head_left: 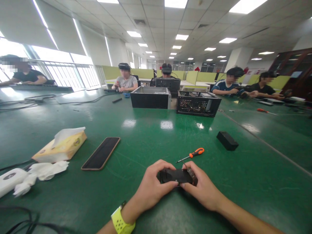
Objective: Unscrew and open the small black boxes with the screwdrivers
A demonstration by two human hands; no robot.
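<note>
On the left of the green table (146, 136) lie a white pack (9, 180), crumpled tissues (46, 169) and a tissue box (62, 148), then a dark phone (101, 153) — all set to one side, it seems, out of the hands' way. At the near edge the left hand (151, 188), with a yellow watch (120, 222) on its wrist, pinches one end of a small black part (175, 176). The right hand (203, 191) closes on the other end, so the part sits steady between them, low over the table. What it is I cannot tell — fingers cover much of it. A screwdriver (192, 154) lies just beyond, handy, and a black block (227, 140) farther right. The glossy top mirrors the ceiling lights. A plain case (149, 97) and a vented case (198, 103) stand mid-table, and other people sit along the far side of a bright open office.
</note>
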